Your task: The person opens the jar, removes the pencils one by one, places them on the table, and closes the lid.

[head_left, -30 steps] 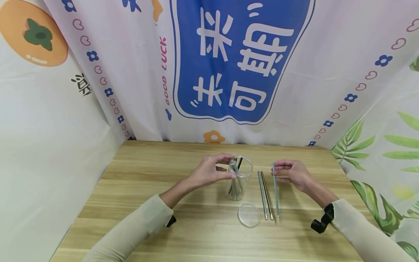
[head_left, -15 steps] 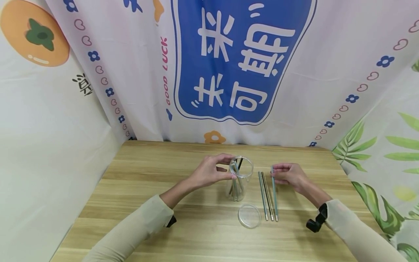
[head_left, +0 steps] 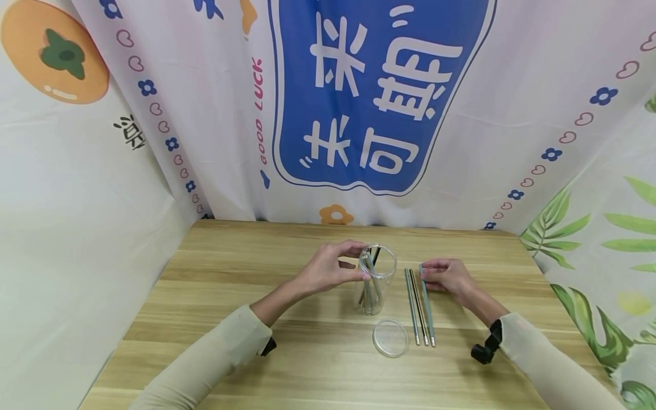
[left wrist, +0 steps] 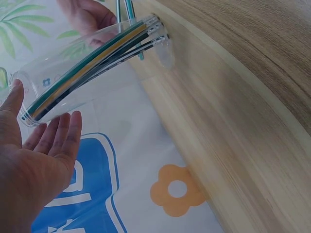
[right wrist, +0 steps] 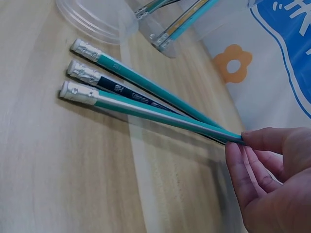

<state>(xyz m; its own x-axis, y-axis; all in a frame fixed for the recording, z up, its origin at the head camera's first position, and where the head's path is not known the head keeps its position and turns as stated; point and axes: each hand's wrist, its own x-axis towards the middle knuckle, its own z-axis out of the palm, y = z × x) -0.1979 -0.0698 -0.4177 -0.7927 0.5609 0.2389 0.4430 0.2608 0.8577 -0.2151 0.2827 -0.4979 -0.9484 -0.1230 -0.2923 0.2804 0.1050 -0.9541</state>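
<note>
The left hand point(head_left: 328, 267) steadies a clear plastic jar point(head_left: 378, 293), thumb and fingertips holding its round, glossy rim. The smooth, see-through cylinder stands upright on the wood-grain tabletop point(head_left: 287, 367), with slim pencils point(left wrist: 92, 63) leaning inside it, teal, gold and dark. The right hand point(head_left: 451, 279) pinches the far end of a teal pencil point(right wrist: 150, 114) between thumb and fingers; its shaft carries a paler, shiny stripe and ends in a crimped silvery ferrule with a whitish eraser. It lies right of the jar, slanting just beside a black pencil point(right wrist: 124, 91) with pale lettering, and beyond that lies a second teal pencil point(right wrist: 146, 85). A thin, round transparent lid point(head_left: 390, 338) rests flat nearby. Behind hangs lightly creased printed cloth point(head_left: 230, 171).
</note>
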